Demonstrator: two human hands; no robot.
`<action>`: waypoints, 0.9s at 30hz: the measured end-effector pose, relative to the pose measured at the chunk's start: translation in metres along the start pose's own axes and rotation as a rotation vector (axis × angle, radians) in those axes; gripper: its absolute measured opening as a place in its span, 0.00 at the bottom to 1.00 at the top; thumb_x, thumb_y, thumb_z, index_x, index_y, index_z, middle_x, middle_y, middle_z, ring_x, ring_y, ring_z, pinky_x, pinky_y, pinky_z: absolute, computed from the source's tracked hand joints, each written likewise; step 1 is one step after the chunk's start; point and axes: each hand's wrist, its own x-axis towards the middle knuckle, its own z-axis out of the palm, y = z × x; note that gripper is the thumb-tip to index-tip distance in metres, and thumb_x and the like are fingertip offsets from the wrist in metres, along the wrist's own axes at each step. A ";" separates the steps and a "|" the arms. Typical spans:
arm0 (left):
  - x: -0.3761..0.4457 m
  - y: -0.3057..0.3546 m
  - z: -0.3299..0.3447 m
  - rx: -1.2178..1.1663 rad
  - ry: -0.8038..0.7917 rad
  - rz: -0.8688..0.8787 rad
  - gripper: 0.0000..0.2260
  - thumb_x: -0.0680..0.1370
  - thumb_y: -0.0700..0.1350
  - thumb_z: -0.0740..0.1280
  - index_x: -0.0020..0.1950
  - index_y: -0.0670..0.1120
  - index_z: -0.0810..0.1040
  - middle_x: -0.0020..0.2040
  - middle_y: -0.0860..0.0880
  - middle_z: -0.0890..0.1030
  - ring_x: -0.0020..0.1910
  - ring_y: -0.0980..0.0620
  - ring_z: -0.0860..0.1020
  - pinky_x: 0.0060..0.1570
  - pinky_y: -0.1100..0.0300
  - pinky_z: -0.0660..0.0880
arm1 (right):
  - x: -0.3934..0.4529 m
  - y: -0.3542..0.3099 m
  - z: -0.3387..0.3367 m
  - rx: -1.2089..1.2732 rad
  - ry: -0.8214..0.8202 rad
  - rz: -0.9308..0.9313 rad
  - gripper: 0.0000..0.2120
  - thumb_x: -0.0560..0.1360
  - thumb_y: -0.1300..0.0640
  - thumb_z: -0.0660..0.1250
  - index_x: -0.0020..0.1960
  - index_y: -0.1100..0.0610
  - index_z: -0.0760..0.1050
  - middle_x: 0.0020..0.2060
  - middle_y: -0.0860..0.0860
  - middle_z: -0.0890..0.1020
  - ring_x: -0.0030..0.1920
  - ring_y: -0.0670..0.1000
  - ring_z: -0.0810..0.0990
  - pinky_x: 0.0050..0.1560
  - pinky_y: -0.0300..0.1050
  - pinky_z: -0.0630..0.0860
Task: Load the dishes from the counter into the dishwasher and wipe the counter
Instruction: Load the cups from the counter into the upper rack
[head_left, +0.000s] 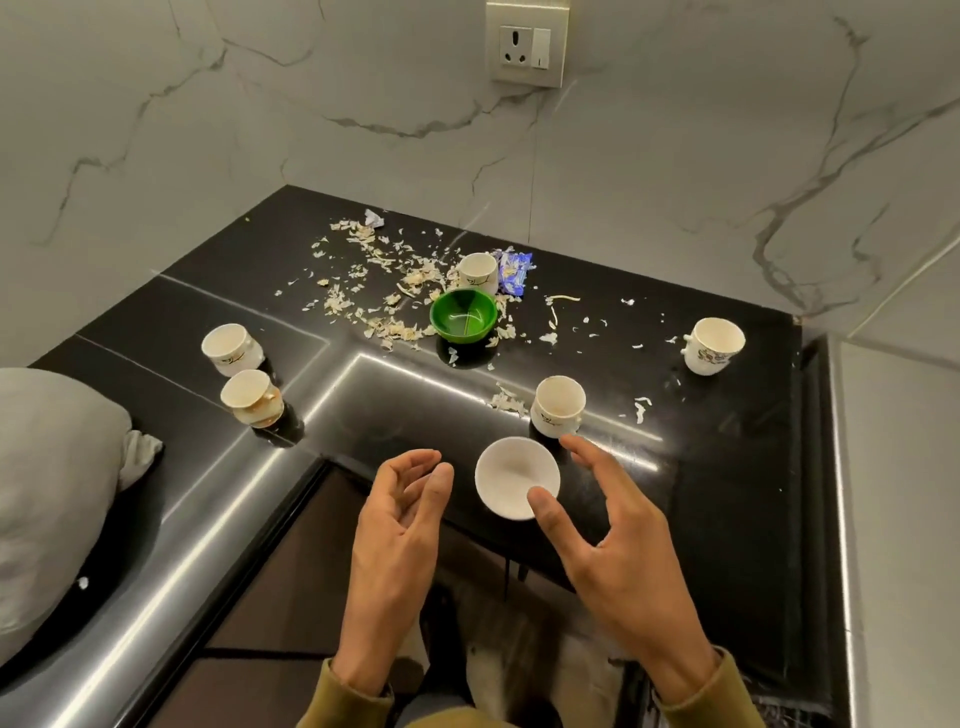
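Dishes dot the black counter (727, 467) — cups, a green bowl (463, 316) amid scraps, and a white bowl (517, 477) near the front edge. I see my right hand (613, 535) spread loosely beside it, my left hand (400, 525) loosely curled — both holding nothing.

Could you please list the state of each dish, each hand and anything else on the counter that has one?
white bowl: upright, empty, near the counter edge
green bowl: upright, among peel scraps
five cups: upright, stained inside
blue wrapper: crumpled
peel scraps: scattered over the counter
left hand: loosely curled, holding nothing
right hand: open, thumb over the white bowl's rim
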 end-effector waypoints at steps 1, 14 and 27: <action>0.008 -0.001 -0.002 -0.005 -0.012 -0.001 0.21 0.72 0.61 0.65 0.62 0.56 0.76 0.59 0.60 0.80 0.56 0.72 0.76 0.47 0.76 0.72 | 0.007 -0.002 0.003 -0.005 0.013 -0.001 0.29 0.73 0.36 0.66 0.72 0.39 0.65 0.67 0.35 0.71 0.66 0.32 0.66 0.57 0.22 0.61; 0.125 0.007 -0.054 -0.072 -0.079 0.013 0.20 0.72 0.60 0.66 0.61 0.54 0.77 0.58 0.58 0.81 0.57 0.70 0.77 0.49 0.79 0.71 | 0.120 -0.034 0.062 -0.155 0.118 0.009 0.26 0.73 0.44 0.71 0.69 0.47 0.71 0.62 0.41 0.76 0.61 0.40 0.73 0.62 0.37 0.69; 0.174 -0.003 -0.069 -0.064 -0.141 -0.024 0.21 0.71 0.60 0.65 0.62 0.53 0.77 0.58 0.57 0.81 0.56 0.70 0.77 0.46 0.79 0.71 | 0.173 0.056 0.051 -0.376 0.064 0.439 0.39 0.73 0.46 0.72 0.77 0.53 0.58 0.73 0.54 0.67 0.69 0.58 0.69 0.66 0.54 0.68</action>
